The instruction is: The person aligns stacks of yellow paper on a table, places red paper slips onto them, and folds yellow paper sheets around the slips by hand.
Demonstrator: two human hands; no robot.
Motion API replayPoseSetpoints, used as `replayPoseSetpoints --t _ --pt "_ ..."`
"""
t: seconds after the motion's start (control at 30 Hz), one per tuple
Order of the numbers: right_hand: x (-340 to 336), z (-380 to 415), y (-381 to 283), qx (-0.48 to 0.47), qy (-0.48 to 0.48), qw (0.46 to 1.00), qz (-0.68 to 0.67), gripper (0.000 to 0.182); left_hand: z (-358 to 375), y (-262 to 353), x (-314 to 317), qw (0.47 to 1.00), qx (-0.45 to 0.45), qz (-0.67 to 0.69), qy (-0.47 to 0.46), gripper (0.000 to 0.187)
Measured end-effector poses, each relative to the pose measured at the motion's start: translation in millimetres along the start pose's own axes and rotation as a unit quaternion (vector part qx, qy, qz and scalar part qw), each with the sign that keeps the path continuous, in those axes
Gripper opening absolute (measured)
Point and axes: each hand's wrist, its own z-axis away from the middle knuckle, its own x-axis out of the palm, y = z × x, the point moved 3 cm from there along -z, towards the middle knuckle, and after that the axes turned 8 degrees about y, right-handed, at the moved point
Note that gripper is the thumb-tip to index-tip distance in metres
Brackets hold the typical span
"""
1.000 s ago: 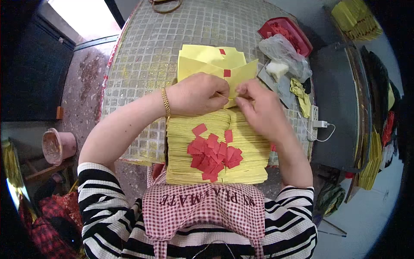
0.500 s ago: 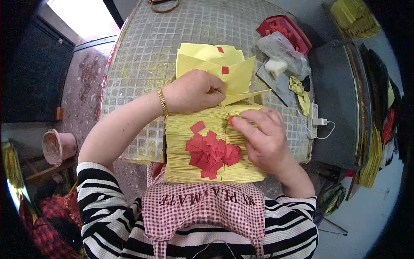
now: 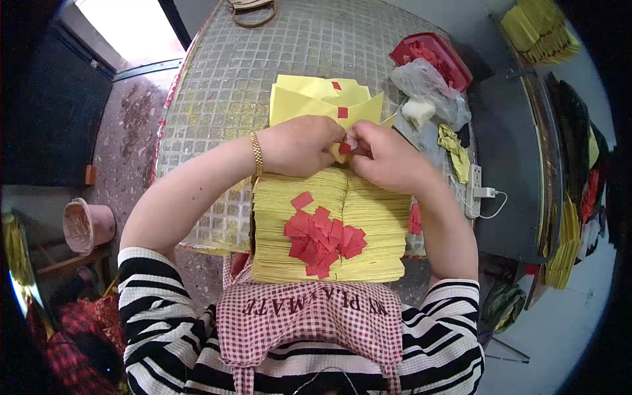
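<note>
A round table [image 3: 217, 99] with a small-tiled grey top fills most of the view, and the person sits at its near edge in a striped top and a red checked apron [image 3: 309, 322]. On the table just in front of the person lies a thick stack of yellow paper sheets [image 3: 368, 224], and on top of that stack sits a loose heap of small red paper squares [image 3: 320, 238]. Beyond the stack, farther onto the table, lies a pile of folded yellow sheets [image 3: 309, 99], each bearing a red square. To the right of that pile lie a crumpled clear plastic bag [image 3: 428, 85] and a red tray [image 3: 434, 56] holding more red pieces, with a white power strip [image 3: 475, 185] near the table's right edge. The left hand [image 3: 296, 145], with a gold bracelet [image 3: 257, 153] at the wrist, is curled with its fingers pressed down on a yellow sheet at the far edge of the stack. The right hand [image 3: 388, 158] meets it there, touching, with its fingertips pinched on a single red square [image 3: 344, 148] held against the yellow sheet between the two hands.
</note>
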Motion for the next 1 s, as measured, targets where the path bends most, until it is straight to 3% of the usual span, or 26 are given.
replayPoseSetpoints --t 0.13,0.27,0.3,0.43,0.63,0.8,0.87,0.93,0.97,1.0 --pt "7 7 1 0.023 0.043 0.995 0.082 0.017 1 10 -1 0.995 -0.089 -0.007 -0.042 0.019" --pt "0 16 8 -0.019 0.222 0.975 -0.019 0.024 2 6 2 0.987 -0.135 0.028 -0.082 0.018" --pt "0 18 10 -0.018 0.223 0.975 -0.02 0.024 2 5 5 0.987 -0.135 0.028 -0.084 0.018" --pt "3 18 17 0.036 0.156 0.986 -0.036 0.026 3 -11 13 0.953 -0.134 0.26 0.073 0.015" --pt "5 22 18 0.051 0.148 0.985 -0.073 0.029 8 2 2 0.971 -0.141 0.186 0.04 0.018" --pt "7 25 13 -0.005 0.201 0.972 -0.12 0.021 2 6 0 0.992 -0.102 0.075 -0.028 0.017" --pt "1 27 -2 -0.155 0.211 0.965 0.024 0.017 -5 2 -5 0.995 -0.103 0.008 -0.008 0.017" --pt "-1 32 -12 -0.297 0.214 0.915 0.167 0.013 -11 0 -9 0.993 -0.102 -0.059 0.011 0.018" --pt "-3 33 -11 -0.297 0.215 0.915 0.168 0.013 -13 -2 -8 0.993 -0.101 -0.06 0.01 0.018" --pt "-1 33 -9 -0.274 0.166 0.93 0.178 0.013 -14 -2 -11 0.992 -0.035 -0.086 0.089 0.019"
